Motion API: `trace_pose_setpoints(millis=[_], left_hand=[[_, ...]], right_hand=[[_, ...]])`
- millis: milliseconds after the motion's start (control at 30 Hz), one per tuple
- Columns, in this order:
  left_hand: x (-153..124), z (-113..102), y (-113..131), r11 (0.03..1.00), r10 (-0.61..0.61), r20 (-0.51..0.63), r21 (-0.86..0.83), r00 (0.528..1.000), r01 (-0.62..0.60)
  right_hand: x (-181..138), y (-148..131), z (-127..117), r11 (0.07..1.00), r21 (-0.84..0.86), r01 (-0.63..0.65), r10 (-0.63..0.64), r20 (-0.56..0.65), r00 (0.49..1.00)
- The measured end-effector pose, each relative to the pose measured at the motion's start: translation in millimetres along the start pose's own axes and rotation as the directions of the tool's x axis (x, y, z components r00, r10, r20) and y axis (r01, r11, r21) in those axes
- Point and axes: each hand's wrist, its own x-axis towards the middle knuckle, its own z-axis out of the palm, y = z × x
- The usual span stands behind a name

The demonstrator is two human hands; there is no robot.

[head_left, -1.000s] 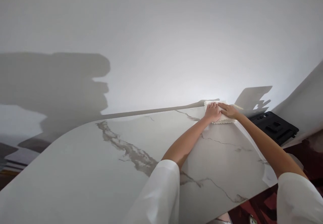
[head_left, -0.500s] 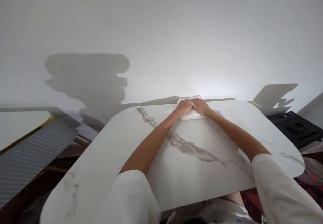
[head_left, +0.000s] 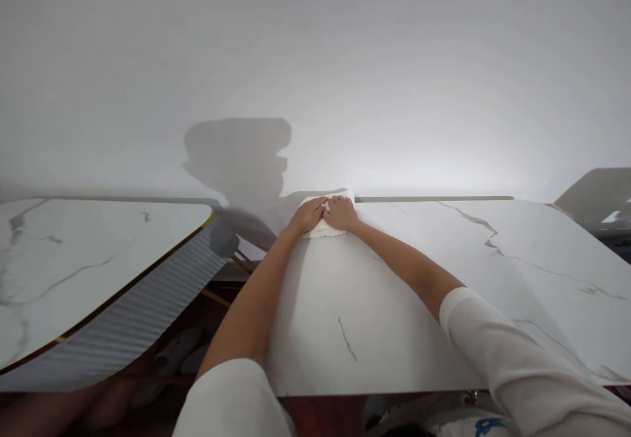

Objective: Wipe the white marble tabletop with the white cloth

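Note:
At the far left corner of a white marble-patterned table (head_left: 409,351), a white cloth (head_left: 325,229) with a scalloped edge lies beside the wall. My left hand (head_left: 310,215) presses on the cloth's left part, its fingers pointing toward the right. Close beside it, my right hand (head_left: 341,213) holds down the right part, with bent fingers over the fabric. The two hands nearly touch at the thumbs. Both arms are stretched far forward across the tabletop.
A second marble-topped piece (head_left: 98,253) with a gold edge and ribbed grey side stands at the left, with a gap between. The pale wall (head_left: 394,82) rises directly behind both tops. Dark items (head_left: 611,240) show at the far right.
My hands and the cloth have moved left along the table's back edge to its left end. The view has shifted left too, showing more of the second piece.

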Motion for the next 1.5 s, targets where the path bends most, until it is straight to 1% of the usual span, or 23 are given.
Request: trace_pose_setpoints(millis=[100, 167, 233, 300, 400, 500, 600, 700, 800, 867, 967, 1067, 1133, 1300, 1500], left_hand=[[-24, -5, -26, 0.999, 0.031, -0.005, -0.024, 0.999, -0.032], [-46, -7, -36, 0.997, 0.074, -0.018, -0.024, 0.997, -0.075], [-73, -10, -40, 0.994, 0.107, -0.04, -0.022, 0.993, -0.108], [-105, -16, -38, 0.994, 0.105, -0.059, -0.023, 0.993, -0.107], [-157, -28, -26, 0.997, 0.059, -0.062, -0.036, 0.996, -0.062], [-208, -39, -6, 0.999, -0.005, -0.082, -0.04, 0.997, 0.002], [-252, -45, 16, 0.997, -0.079, -0.148, -0.037, 0.986, 0.075], [-282, -46, 41, 0.992, -0.127, -0.204, -0.008, 0.971, 0.128], [-296, -43, 69, 0.983, -0.152, -0.205, 0.071, 0.967, 0.17], [-296, -40, 87, 0.976, -0.151, -0.19, 0.126, 0.97, 0.176], [-284, -34, 106, 0.973, -0.118, -0.144, 0.179, 0.982, 0.144], [-262, -26, 115, 0.975, -0.081, -0.08, 0.201, 0.993, 0.096], [-242, -20, 117, 0.978, -0.057, -0.049, 0.2, 0.997, 0.066], [-184, -8, 110, 0.991, -0.009, -0.045, 0.132, 0.999, 0.015], [-115, 2, 80, 1.0, -0.021, -0.034, 0.014, 0.999, 0.021]], right_hand=[[-8, -33, 4, 1.0, 0.014, 0.007, -0.006, -0.04, 0.999], [-22, -54, 4, 1.0, 0.013, 0.01, -0.009, -0.063, 0.998], [-40, -74, 1, 1.0, 0.008, 0.024, -0.024, -0.076, 0.997], [-61, -94, -3, 0.999, 0.008, 0.046, -0.045, -0.076, 0.996], [-94, -122, -9, 0.997, 0.034, 0.076, -0.074, -0.055, 0.996], [-126, -145, -17, 0.988, 0.079, 0.132, -0.13, -0.038, 0.991], [-155, -160, -27, 0.97, 0.128, 0.208, -0.205, -0.036, 0.978], [-180, -163, -37, 0.946, 0.168, 0.278, -0.277, -0.032, 0.96], [-200, -154, -46, 0.924, 0.187, 0.334, -0.333, -0.037, 0.942], [-211, -143, -52, 0.915, 0.187, 0.358, -0.359, -0.032, 0.933], [-222, -123, -59, 0.916, 0.175, 0.361, -0.366, -0.007, 0.931], [-224, -102, -63, 0.933, 0.161, 0.321, -0.328, 0.02, 0.944], [-219, -88, -64, 0.946, 0.158, 0.282, -0.289, 0.028, 0.957], [-188, -55, -59, 0.971, 0.135, 0.197, -0.2, 0.013, 0.98], [-134, -25, -42, 0.985, 0.092, 0.147, -0.143, -0.051, 0.988]])
